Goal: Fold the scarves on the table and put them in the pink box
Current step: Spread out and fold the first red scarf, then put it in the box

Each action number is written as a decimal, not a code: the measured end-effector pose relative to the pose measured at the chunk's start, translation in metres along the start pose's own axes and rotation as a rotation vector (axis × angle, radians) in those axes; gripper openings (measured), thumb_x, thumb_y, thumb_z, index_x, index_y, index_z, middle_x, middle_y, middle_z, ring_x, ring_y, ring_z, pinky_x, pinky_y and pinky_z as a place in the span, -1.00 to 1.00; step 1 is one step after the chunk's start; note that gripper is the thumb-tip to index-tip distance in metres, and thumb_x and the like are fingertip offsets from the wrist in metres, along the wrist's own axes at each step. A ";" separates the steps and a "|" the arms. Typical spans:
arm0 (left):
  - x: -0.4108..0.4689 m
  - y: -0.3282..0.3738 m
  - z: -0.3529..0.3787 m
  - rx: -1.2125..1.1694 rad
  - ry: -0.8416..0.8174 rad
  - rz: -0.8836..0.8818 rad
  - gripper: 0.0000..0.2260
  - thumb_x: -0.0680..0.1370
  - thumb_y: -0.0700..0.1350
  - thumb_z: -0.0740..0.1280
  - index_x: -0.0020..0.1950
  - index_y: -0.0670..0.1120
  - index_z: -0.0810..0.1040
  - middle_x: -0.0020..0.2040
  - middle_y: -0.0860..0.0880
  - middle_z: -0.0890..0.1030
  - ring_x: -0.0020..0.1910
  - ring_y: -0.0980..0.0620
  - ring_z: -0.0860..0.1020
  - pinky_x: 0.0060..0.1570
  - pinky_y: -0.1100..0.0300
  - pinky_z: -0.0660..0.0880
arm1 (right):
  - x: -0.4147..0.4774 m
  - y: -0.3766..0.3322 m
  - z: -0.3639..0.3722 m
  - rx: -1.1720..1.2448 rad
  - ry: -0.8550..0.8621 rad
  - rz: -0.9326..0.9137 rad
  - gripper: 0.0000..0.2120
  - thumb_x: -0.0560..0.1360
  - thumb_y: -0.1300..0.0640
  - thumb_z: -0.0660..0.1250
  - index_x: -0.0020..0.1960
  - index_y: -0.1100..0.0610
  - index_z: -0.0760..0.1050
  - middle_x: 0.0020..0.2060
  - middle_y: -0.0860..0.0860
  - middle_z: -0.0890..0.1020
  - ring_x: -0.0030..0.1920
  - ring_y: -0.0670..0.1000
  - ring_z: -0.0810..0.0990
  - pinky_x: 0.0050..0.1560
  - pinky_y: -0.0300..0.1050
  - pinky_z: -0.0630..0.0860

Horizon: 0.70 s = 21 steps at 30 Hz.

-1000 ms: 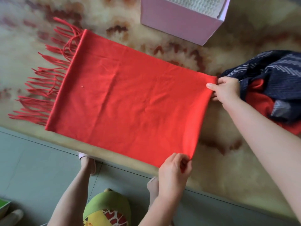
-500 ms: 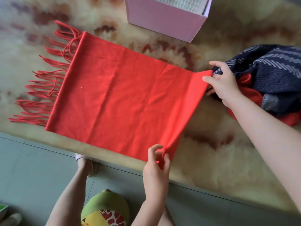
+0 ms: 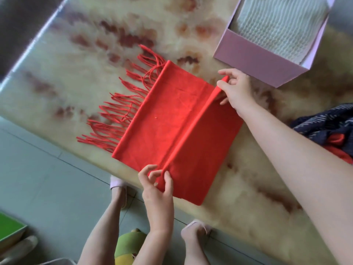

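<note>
A red scarf (image 3: 168,121) lies flat on a cream and brown marbled table (image 3: 76,77), close to the near edge, with its fringe (image 3: 122,109) spread out to the left. Its right-hand part is lifted into a long raised edge (image 3: 193,131) that runs across the cloth from far to near. More red cloth lies flat beneath it and to its right.

The right hand (image 3: 236,90) pinches the far end of that edge between thumb and fingers. The left hand (image 3: 156,183) pinches the near end the same way, at the table's edge.

The step in hand appears to be folding the scarf in half toward the fringe. To do it well, both ends should travel together so the edge is straight and taut. They should land square on the fringed end, corners matched, before the hands let go and smooth the crease. An uneven pull would likely skew the fold.

Just beyond the right hand stands the open pink box (image 3: 267,66), with a white knit (image 3: 277,25) already inside. Well to the right, partly behind the right forearm, sits a rumpled pile (image 3: 324,123) of dark blue patterned and red cloth, seemingly scarves not yet folded.
</note>
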<state>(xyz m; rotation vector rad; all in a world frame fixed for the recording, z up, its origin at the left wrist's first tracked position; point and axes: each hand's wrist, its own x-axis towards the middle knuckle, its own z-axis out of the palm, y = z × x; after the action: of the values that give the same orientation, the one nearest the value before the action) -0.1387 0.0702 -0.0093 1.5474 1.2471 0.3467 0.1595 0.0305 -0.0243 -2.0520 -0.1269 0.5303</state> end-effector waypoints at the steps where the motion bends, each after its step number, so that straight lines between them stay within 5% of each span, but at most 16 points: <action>1: 0.009 -0.001 -0.007 -0.010 0.008 -0.003 -0.73 0.52 -0.24 0.35 0.06 0.04 0.33 -0.19 0.06 0.56 -0.22 0.30 0.55 -0.25 0.49 0.39 | 0.006 -0.006 0.015 -0.011 0.000 -0.005 -0.74 0.48 0.29 0.28 0.10 0.03 0.51 -0.33 0.02 0.48 -0.44 -0.09 0.52 -0.58 -0.23 0.48; 12: 0.088 -0.015 -0.048 -0.023 0.068 -0.069 -0.77 0.55 -0.22 0.31 0.11 0.01 0.34 -0.12 0.19 0.55 -0.07 0.34 0.54 -0.09 0.56 0.31 | 0.053 -0.030 0.124 -0.222 0.065 0.013 -0.72 0.44 0.26 0.27 0.09 0.01 0.53 -0.23 0.00 0.45 -0.39 0.02 0.56 -0.54 -0.14 0.54; 17: 0.114 -0.021 -0.056 -0.032 0.059 -0.102 -0.75 0.56 -0.20 0.32 0.13 -0.01 0.31 -0.15 0.14 0.58 -0.12 0.38 0.53 -0.11 0.56 0.32 | 0.061 -0.030 0.140 -0.307 0.133 0.002 -0.69 0.39 0.19 0.28 0.11 -0.02 0.51 -0.34 -0.18 0.40 -0.16 0.15 0.63 -0.16 0.19 0.60; 21: 0.124 -0.023 -0.057 -0.041 0.069 -0.115 -0.74 0.56 -0.21 0.32 0.13 0.00 0.31 -0.15 0.12 0.60 -0.12 0.35 0.55 -0.10 0.55 0.32 | 0.067 -0.031 0.143 -0.288 0.132 -0.008 -0.68 0.38 0.17 0.31 0.13 0.02 0.50 -0.33 -0.19 0.42 -0.11 0.17 0.64 -0.09 0.21 0.59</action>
<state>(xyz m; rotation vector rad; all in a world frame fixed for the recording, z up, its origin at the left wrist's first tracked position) -0.1430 0.2017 -0.0521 1.4323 1.3686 0.3510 0.1636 0.1809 -0.0809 -2.3598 -0.1397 0.3867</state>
